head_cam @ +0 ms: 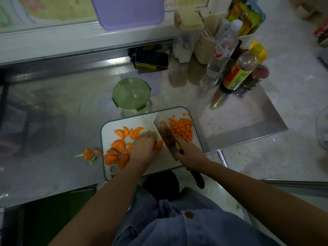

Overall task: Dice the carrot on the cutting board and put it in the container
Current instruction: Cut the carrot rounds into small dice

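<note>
Dicing carrot slices on the cutting board (142,121)

The left hand (142,147) held a small carrot stack (159,145) under curled fingers, touching the left face of the cleaver (164,130), which the right hand (191,158) gripped by its handle. Diced carrot (182,128) lay right of the blade, uncut slices (117,150) near left, and the lidded container (132,93) just beyond the board's far edge.

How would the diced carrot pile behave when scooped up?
The pile of small orange carrot cubes is loose, so it would likely scatter; strays lie near the white cutting board edge. Flat-sided, they probably won't roll.
</note>
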A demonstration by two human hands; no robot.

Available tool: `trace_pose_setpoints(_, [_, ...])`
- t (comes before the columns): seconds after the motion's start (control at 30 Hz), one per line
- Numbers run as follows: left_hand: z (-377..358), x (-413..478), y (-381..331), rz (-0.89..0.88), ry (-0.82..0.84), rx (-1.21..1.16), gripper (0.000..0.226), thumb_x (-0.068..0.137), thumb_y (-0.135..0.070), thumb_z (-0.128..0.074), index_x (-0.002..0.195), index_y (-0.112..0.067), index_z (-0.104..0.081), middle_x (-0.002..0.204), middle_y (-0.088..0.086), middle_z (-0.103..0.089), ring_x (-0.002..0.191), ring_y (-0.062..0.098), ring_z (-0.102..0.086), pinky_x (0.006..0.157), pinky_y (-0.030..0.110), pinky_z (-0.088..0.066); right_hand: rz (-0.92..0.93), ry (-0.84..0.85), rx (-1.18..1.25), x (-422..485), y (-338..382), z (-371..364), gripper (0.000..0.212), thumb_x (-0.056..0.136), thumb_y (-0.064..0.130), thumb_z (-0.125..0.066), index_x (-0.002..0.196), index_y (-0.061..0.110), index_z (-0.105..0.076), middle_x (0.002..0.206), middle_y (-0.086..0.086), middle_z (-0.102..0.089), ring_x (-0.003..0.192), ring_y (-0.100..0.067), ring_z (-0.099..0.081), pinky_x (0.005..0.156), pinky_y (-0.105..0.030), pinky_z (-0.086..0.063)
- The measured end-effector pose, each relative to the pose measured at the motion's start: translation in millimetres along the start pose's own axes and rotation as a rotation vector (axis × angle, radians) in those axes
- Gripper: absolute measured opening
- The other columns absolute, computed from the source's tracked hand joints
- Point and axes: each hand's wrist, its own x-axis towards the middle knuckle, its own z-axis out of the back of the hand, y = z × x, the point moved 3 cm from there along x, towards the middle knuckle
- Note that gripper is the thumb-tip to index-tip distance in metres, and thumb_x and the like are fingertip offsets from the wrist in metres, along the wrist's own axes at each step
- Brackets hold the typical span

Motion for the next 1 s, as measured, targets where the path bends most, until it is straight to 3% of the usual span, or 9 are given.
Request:
trace_pose_setpoints(0.1, [-0.8, -2.7, 2.3, 0.044, 0.021, -0.069, 0.041, 0.076, -0.038, -0.071, 0.107, -0.015, -0.056, 0.11, 0.007, -0.057, 0.101, 0.027, -0.055, 0.075, 0.036, -0.045, 0.01, -0.033, -0.068, 2.2, 3.6, -1.8, 0.061, 0.088, 0.019, -0.052, 0.144, 0.022, -0.029, 0.075, -0.001, -0.047, 0.068, -0.022, -0.047, 0.061, -0.033, -0.04])
trace_pose_setpoints(0.23, [-2.7, -5.0, 2.1, 0.059, -0.027, -0.141, 0.021, 0.08, -0.03, -0.068, 0.092, -0.015, -0.059, 0.099, 0.006, -0.057, 0.088, 0.028, -0.058, 0.066, 0.033, -0.042, 0.048, -0.046, -0.089, -0.5, 6.9, -2.7, 0.06, 0.088, 0.021, -0.051, 0.144, 0.025, -0.029, 0.076, -0.003, -0.05, 0.069, -0.025, -0.052, 0.062, -0.036, -0.044])
trace_pose_setpoints(0.37, [-3.9, -4.3, -0.9, 0.095, -0.02, -0.181, 0.016, 0.081, -0.026, -0.067, 0.086, -0.013, -0.06, 0.096, 0.008, -0.058, 0.084, 0.028, -0.058, 0.066, 0.034, -0.041, 0.068, -0.03, -0.172, -5.1, 8.7, -3.2, 0.064, 0.09, 0.022, -0.05, 0.148, 0.026, -0.022, 0.077, 0.0, -0.049, 0.069, -0.021, -0.049, 0.06, -0.028, -0.035])
trace_pose_setpoints(0.6, [-4.6, -2.7, -1.3, 0.125, 0.002, -0.234, 0.012, 0.083, -0.022, -0.067, 0.087, -0.011, -0.067, 0.094, 0.009, -0.059, 0.086, 0.026, -0.058, 0.066, 0.026, -0.032, 0.02, 0.032, -0.213, -5.3, 9.6, -10.6, 0.057, 0.094, 0.02, -0.046, 0.146, 0.017, -0.023, 0.078, -0.005, -0.049, 0.068, -0.025, -0.049, 0.062, -0.036, -0.043])
trace_pose_setpoints(0.73, [-4.1, -2.1, -0.8, 0.157, 0.007, -0.26, 0.006, 0.083, -0.017, -0.066, 0.083, -0.012, -0.067, 0.093, 0.008, -0.06, 0.086, 0.024, -0.057, 0.068, 0.024, -0.032, -0.018, 0.068, -0.2, -0.8, 7.5, -17.6, 0.044, 0.093, 0.017, -0.045, 0.136, 0.011, -0.033, 0.095, -0.016, -0.058, 0.082, -0.034, -0.059, 0.072, -0.042, -0.05])
trace_pose_setpoints(0.9, [-4.2, -1.2, -0.6, 0.169, 0.02, -0.247, 0.007, 0.077, -0.009, -0.065, 0.082, -0.011, -0.069, 0.093, 0.009, -0.06, 0.088, 0.026, -0.057, 0.066, 0.025, -0.031, -0.04, 0.051, -0.171, 0.2, 4.5, -24.1, 0.054, 0.094, 0.018, -0.045, 0.144, 0.015, -0.026, 0.096, -0.016, -0.06, 0.086, -0.033, -0.06, 0.073, -0.039, -0.05])
trace_pose_setpoints(1.0, [-4.4, -1.5, -0.5, 0.175, 0.013, -0.266, 0.007, 0.076, -0.009, -0.066, 0.082, -0.01, -0.07, 0.092, 0.01, -0.062, 0.088, 0.028, -0.058, 0.068, 0.027, -0.033, -0.047, -0.001, -0.137, 2.0, 4.7, -20.7, 0.056, 0.095, 0.017, -0.044, 0.147, 0.014, -0.023, 0.086, -0.013, -0.058, 0.081, -0.032, -0.058, 0.067, -0.033, -0.043])
